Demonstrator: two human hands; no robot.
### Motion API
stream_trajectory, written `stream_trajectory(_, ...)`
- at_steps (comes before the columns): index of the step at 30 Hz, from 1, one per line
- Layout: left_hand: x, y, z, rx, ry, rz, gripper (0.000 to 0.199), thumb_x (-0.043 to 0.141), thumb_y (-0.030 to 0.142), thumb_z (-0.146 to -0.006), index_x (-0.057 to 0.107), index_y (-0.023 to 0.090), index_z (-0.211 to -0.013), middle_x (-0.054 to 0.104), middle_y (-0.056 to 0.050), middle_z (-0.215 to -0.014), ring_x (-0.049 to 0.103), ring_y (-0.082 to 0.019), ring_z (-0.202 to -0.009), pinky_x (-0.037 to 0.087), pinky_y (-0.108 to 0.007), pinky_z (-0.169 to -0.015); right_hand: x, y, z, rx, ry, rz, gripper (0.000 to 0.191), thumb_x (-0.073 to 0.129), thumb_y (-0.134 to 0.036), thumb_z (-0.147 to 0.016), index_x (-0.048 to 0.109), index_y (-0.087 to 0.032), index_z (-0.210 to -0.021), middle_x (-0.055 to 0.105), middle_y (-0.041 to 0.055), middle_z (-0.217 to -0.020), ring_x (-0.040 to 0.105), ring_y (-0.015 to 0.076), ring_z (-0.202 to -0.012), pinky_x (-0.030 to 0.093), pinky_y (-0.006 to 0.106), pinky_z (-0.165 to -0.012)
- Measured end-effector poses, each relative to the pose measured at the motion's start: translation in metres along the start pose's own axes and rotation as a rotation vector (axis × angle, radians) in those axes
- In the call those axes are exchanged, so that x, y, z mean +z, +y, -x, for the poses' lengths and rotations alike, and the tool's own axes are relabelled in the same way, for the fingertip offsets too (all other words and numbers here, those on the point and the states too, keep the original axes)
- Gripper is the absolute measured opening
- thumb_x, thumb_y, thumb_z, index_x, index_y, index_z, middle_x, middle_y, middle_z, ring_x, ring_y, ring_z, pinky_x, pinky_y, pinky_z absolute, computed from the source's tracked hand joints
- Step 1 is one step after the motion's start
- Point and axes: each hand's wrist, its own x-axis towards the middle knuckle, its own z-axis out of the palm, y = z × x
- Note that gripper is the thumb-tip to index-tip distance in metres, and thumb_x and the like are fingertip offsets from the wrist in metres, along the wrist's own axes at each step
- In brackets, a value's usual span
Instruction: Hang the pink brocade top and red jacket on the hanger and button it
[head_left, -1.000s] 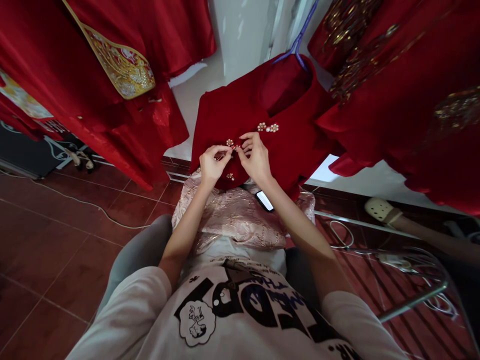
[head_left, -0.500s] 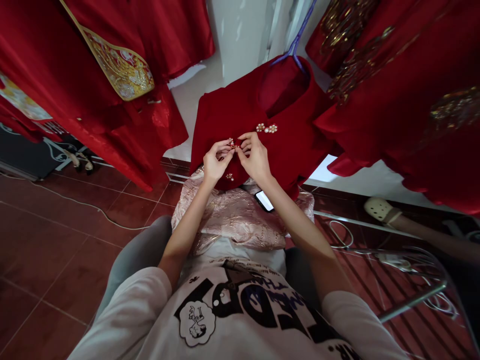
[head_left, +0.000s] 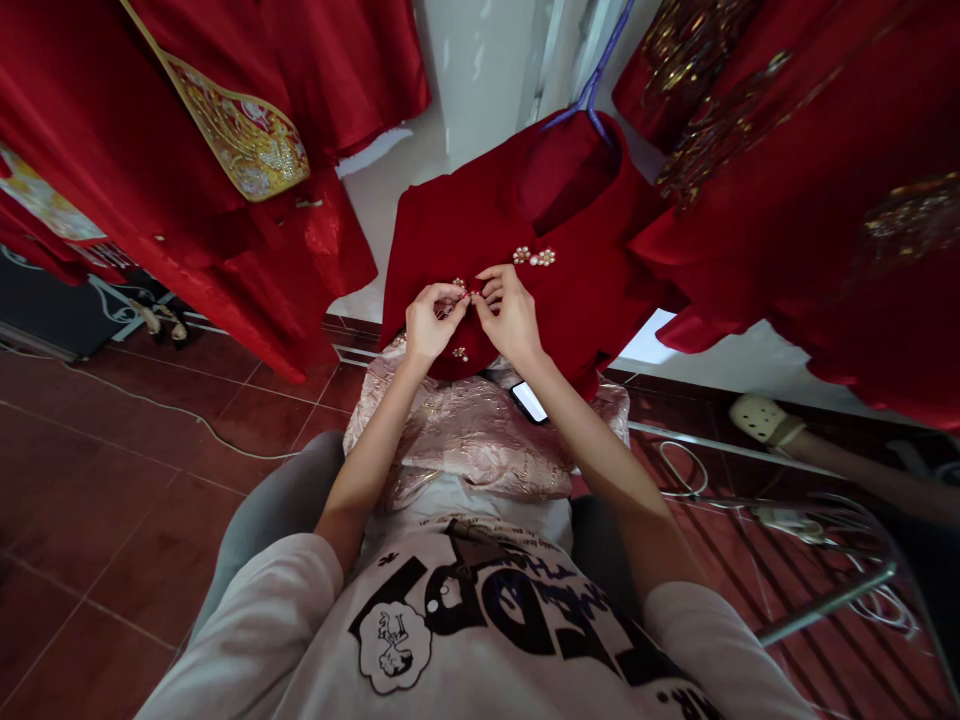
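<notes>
A red garment (head_left: 442, 225) on a purple hanger (head_left: 592, 85) spreads over my lap against the wall. At its front my left hand (head_left: 431, 322) pinches a small pearl-flower clasp (head_left: 459, 284), partly hidden by the fingers. Close on its right, my right hand (head_left: 510, 312) has thumb and fingertips closed at the other side of the same clasp. Higher up on the garment sits a fastened pearl-flower clasp (head_left: 534, 257). Another small pearl piece (head_left: 460, 353) shows below my left hand. Pink shiny fabric (head_left: 472, 440) lies across my lap beneath the garment.
A phone (head_left: 529, 402) with a lit screen rests on the pink fabric, by my right forearm. Red garments (head_left: 315, 90) hang at left, with sequinned red ones (head_left: 787, 220) at right. Another person's foot in a pale clog (head_left: 757, 418) and a metal rack (head_left: 825, 605) are at right.
Both hands stay in nearly the same place. The fingertips have shifted slightly around the clasp, and the left fingers sit a little closer to the right ones.
</notes>
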Motion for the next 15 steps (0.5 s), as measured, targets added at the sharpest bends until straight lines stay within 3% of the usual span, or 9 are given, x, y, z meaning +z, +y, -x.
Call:
stream_trajectory(7,-0.0011,-0.0026,0.0026,-0.063,-0.021,0.057,0.011,0.071,0.020,-0.084,0.076,0.019,-0.094,0.077,-0.004,-0.096,0.072,-0.013,-0.076,0.061,-0.028,-0.078,0.0008,0.0009,-0.0005,0.002,-0.018,0.014,0.025,0.056,-0.018,-0.089,0.054,-0.023,-0.113,0.059,0.0031,-0.091,0.059,0.0157,-0.080,0.059,0.037,-0.079)
stream_trajectory(15,-0.0066,-0.0067,-0.0054,-0.119,-0.144,0.186,0.008,0.068,0.019,-0.087,0.074,0.018,-0.093,0.078,-0.005,-0.096,0.074,-0.016,-0.089,0.061,-0.031,-0.087,-0.0016,-0.0025,-0.0006,0.014,-0.019,0.011,0.023,0.057,-0.016,-0.086,0.056,-0.022,-0.109,0.061,0.0032,-0.092,0.061,0.0148,-0.080,0.059,0.034,-0.078)
